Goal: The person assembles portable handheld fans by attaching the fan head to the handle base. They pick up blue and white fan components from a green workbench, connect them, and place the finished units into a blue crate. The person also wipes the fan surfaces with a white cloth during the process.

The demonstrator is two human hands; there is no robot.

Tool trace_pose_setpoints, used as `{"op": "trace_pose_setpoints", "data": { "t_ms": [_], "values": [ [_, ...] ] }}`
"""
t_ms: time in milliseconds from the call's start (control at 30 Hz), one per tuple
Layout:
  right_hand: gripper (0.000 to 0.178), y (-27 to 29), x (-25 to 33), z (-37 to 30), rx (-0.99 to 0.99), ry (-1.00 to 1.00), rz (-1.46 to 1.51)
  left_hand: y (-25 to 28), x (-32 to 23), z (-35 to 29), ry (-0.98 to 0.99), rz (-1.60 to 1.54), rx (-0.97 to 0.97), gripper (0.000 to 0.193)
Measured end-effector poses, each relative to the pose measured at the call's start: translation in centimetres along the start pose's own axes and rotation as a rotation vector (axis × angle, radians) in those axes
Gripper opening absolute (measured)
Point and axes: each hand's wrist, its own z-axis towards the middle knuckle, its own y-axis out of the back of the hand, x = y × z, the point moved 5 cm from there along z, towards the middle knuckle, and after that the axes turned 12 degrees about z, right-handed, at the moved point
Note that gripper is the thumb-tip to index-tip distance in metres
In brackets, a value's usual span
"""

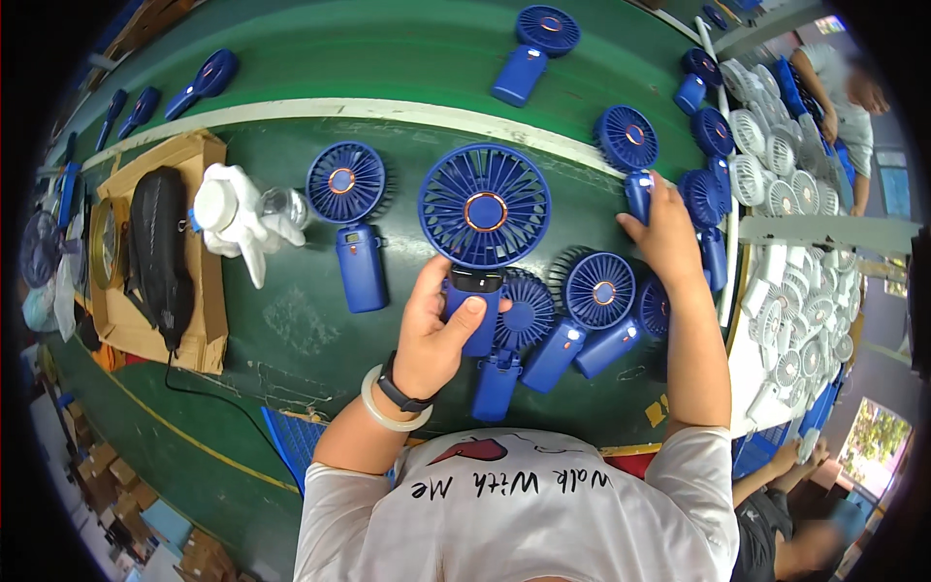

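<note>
My left hand (436,325) is wrapped round the handle of a blue handheld fan (486,206), thumb on the front, with the fan's round head tilted up toward me. Off to the right, my right hand (669,233) has its fingers around the handle of a second blue fan (626,139), which lies near the pale rail. Below and right of the left hand, several more blue fans (599,291) lie close together, some overlapping. Another blue fan (361,270) lies alone to the left of my left hand.
At left, a cardboard tray (208,320) holds a black case (161,252). Beside it are a crumpled white cloth (233,218) and a clear container (283,211). Fans lie on the green belt (388,63) beyond the rail. White fans (795,320) are piled at right, near other people.
</note>
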Motion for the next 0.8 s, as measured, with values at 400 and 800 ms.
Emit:
{"op": "trace_pose_setpoints", "data": {
  "t_ms": [400, 800],
  "values": [
    [0.066, -2.6, 9.3, -7.0, 0.581, -0.229, 2.223, 0.2, 0.0, -0.1, -0.019, -0.032, -0.029, 0.051],
    [0.064, -4.5, 11.1, -7.9, 0.63, -0.218, 2.311, 1.1, 0.2, -0.5, -0.032, -0.066, -0.027, 0.055]
  ]
}}
